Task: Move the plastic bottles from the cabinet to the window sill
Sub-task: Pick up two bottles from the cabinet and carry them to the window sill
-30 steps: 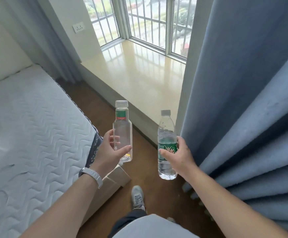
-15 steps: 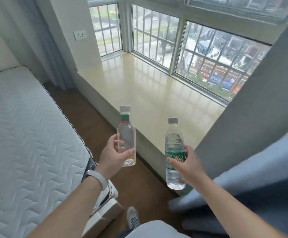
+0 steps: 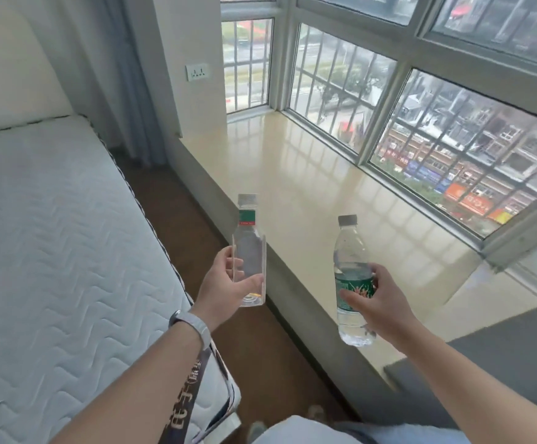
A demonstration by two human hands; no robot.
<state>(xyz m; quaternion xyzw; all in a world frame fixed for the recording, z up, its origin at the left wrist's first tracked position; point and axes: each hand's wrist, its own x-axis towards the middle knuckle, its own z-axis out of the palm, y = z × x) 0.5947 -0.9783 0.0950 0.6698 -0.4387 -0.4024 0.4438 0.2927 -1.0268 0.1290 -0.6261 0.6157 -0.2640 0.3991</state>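
My left hand (image 3: 225,288) grips a clear square plastic bottle (image 3: 249,251) with a white cap and a red-and-green neck label, held upright over the sill's front edge. My right hand (image 3: 377,307) grips a round plastic water bottle (image 3: 350,251) with a grey cap and green label, also upright, above the near part of the sill. The glossy cream window sill (image 3: 309,174) stretches wide under the barred window, with nothing standing on it. The cabinet is out of view.
A bare white mattress (image 3: 52,235) lies at the left, with a strip of brown wooden floor (image 3: 177,206) between it and the sill. A grey curtain (image 3: 501,357) hangs at the lower right. A wall socket (image 3: 197,72) sits beside the window.
I have come closer to the sill and the view has swung right, so more of the window shows. Both hands still hold their bottles upright, carried forward over the sill's edge.
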